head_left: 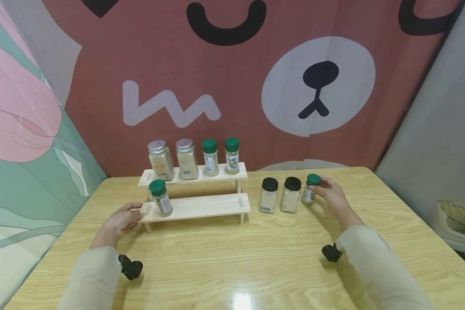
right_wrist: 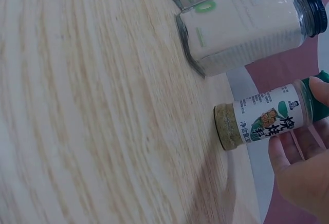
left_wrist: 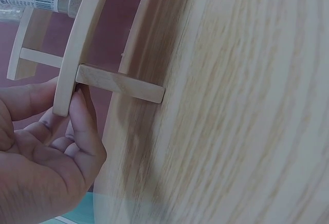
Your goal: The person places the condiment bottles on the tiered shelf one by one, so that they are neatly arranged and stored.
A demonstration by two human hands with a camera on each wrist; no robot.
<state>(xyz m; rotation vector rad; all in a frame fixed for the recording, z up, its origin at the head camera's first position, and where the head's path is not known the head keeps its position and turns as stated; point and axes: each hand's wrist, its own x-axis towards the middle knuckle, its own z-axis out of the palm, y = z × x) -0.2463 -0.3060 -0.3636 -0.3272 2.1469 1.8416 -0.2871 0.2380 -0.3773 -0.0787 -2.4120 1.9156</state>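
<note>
My right hand (head_left: pixel 332 193) grips a small green-lidded spice jar (head_left: pixel 309 193) that stands on the table right of two black-lidded jars (head_left: pixel 268 196) (head_left: pixel 291 194). In the right wrist view my fingers (right_wrist: pixel 300 165) wrap the jar (right_wrist: pixel 262 122) near its lid, beside a black-lidded jar (right_wrist: pixel 247 29). My left hand (head_left: pixel 122 221) pinches the left end of the lower shelf of a two-tier wooden rack (head_left: pixel 201 206); thumb and fingers (left_wrist: pixel 82 118) clasp the shelf end (left_wrist: pixel 77 44). One green-lidded jar (head_left: pixel 160 198) stands on that lower shelf.
The upper shelf (head_left: pixel 193 176) carries two silver-lidded jars (head_left: pixel 160 160) and two green-lidded jars (head_left: pixel 221 156). A wooden table (head_left: pixel 232 258) stretches toward me, ringed by printed fabric walls (head_left: pixel 232 86). Black wrist mounts (head_left: pixel 131 267) sit by both sleeves.
</note>
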